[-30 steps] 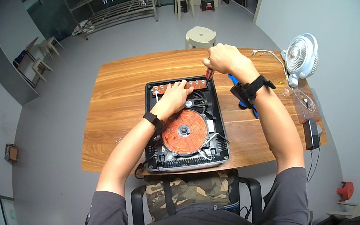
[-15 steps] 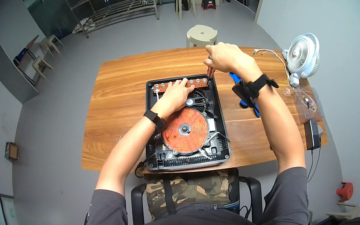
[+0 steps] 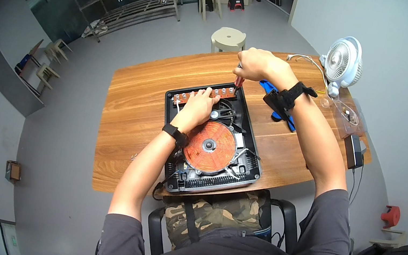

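An opened induction cooker [image 3: 246, 135] lies on the wooden table, its black lower shell showing a round copper-coloured coil [image 3: 214, 162] and a dark fan. Along its far edge runs an orange-brown circuit board strip [image 3: 226, 94]. My left hand [image 3: 197, 109] rests on this strip with fingers spread over it. Above the strip's right end, my right hand [image 3: 257, 65] is closed around a screwdriver [image 3: 239, 82] with a reddish handle, held nearly upright. Its tip meets the corner area of the strip; the screw there is too small to make out.
Right of the cooker lie blue-and-black items [image 3: 284, 119], partly behind my right wrist. A white fan [image 3: 344, 62], cables and a dark box [image 3: 355, 152] stand along the table's right side. A beige stool [image 3: 229, 38] is beyond the far edge.
My right hand has turned slightly on the screwdriver and shifted a little to the right. My left hand stays on the circuit board strip.
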Demonstrator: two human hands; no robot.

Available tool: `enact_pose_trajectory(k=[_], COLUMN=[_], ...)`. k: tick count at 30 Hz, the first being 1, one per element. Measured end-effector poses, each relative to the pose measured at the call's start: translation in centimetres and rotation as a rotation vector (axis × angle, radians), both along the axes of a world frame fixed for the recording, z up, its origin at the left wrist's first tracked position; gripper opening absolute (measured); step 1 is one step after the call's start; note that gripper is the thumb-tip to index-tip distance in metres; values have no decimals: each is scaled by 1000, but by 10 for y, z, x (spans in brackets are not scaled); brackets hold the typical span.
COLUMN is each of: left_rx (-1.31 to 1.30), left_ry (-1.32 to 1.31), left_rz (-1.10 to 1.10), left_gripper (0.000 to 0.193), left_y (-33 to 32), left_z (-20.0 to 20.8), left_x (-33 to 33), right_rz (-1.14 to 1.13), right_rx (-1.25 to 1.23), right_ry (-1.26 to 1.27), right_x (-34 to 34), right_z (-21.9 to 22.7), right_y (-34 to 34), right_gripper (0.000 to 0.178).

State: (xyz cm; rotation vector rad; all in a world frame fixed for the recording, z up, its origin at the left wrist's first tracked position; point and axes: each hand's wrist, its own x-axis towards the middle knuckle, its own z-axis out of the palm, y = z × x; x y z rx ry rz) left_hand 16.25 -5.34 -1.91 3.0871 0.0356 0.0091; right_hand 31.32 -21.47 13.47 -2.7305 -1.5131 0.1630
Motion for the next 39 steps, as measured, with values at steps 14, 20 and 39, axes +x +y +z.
enact_pose_trajectory(k=[14, 20, 39], left_rx=[-77, -249, -91], left_ry=[-13, -53, -239], left_rz=[-16, -69, 452], left_gripper=[58, 53, 20], left_y=[11, 25, 211], left_z=[-3, 14, -43], left_x=[2, -14, -76], right_rz=[-61, -62, -79], right_rx=[-20, -17, -8], right_ry=[-26, -9, 40], right_x=[-4, -5, -3], right_z=[1, 2, 3], right_y=[2, 2, 5], right_gripper=[36, 37, 40])
